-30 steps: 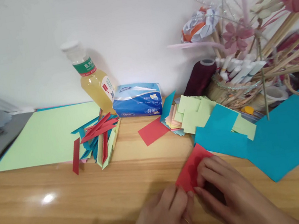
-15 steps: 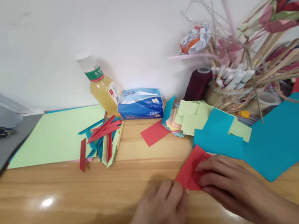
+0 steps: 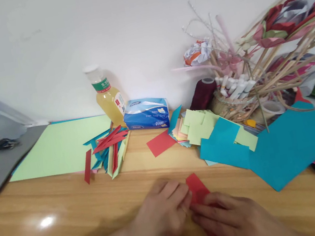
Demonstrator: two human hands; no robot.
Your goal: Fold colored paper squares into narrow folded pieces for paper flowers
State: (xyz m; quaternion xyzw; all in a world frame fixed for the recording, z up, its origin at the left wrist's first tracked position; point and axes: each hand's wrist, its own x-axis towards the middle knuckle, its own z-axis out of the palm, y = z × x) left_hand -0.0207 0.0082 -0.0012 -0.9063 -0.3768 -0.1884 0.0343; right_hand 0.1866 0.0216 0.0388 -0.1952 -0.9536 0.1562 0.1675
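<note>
On the counter (image 3: 76, 196), the red paper (image 3: 197, 187) lies between both hands: the left hand (image 3: 164, 211) grips its edge in curled fingers; the right hand (image 3: 231, 218) holds it with narrowed fingers, seemingly against slipping.

Matt coloured paper, pale green sheets (image 3: 62, 148) and blue pieces (image 3: 272, 151) among it, is seen spread over a smooth, glossy wooden tabletop (image 3: 54, 203), with a shiny plastic tissue pack (image 3: 146, 113) and a clear, smooth bottle (image 3: 110, 101) set behind

Head-worn view looks forward and down at the close tabletop (image 3: 68, 201).
</note>
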